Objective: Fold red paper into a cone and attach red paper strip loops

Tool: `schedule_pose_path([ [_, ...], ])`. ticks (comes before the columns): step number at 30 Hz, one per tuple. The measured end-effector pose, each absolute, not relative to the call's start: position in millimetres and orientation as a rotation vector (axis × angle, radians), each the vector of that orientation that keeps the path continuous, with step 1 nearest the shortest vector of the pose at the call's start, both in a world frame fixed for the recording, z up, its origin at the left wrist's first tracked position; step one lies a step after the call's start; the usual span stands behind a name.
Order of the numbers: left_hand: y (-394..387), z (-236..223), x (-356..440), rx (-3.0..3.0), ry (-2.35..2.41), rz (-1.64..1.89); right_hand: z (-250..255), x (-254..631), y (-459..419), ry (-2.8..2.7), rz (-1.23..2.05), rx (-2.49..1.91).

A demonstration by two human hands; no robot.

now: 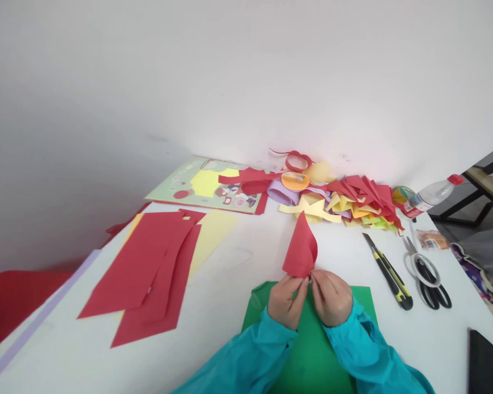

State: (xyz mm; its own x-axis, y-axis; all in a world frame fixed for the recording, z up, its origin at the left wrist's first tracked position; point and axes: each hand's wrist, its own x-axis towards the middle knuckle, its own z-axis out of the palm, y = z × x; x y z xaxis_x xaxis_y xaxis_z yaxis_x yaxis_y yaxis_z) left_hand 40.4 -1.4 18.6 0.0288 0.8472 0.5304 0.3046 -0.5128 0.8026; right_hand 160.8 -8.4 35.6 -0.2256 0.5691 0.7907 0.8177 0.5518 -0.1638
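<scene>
A piece of red paper [299, 246], curled so that its right side bends over and its tip points up, is pinched along its lower edge by both hands. My left hand [286, 300] holds the bottom middle of it, fingers closed. Right beside it, my right hand [331, 298] pinches the lower right corner, its fingertips almost touching those of the left. Beneath the hands lies a green sheet [312, 350] on the white table. The fingertips partly hide the paper's lower edge.
Red paper sheets [135, 262] overlap at left. Behind are a green picture book [172, 183], paper strips and a pile of folded red and yellow pieces [365, 200]. At right lie a utility knife [388, 272], scissors [431, 287], a tape roll [417, 260] and a plastic bottle [429, 197].
</scene>
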Motion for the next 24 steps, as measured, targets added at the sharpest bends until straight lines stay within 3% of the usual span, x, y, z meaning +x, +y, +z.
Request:
schedule_pose_path([
  [8,-1.3,18.6,39.8,1.797,1.184,1.468,33.8,161.6,-8.0,-1.909,-0.403,-1.095],
  [16,-1.8,22.8,38.6,1.779,1.136,1.47,40.2,164.9,-5.7,-1.869,-0.05,-1.094],
  [24,-2.0,22.7,39.5,1.631,1.16,1.481,41.7,162.8,-6.8,-1.851,-0.03,-1.081],
])
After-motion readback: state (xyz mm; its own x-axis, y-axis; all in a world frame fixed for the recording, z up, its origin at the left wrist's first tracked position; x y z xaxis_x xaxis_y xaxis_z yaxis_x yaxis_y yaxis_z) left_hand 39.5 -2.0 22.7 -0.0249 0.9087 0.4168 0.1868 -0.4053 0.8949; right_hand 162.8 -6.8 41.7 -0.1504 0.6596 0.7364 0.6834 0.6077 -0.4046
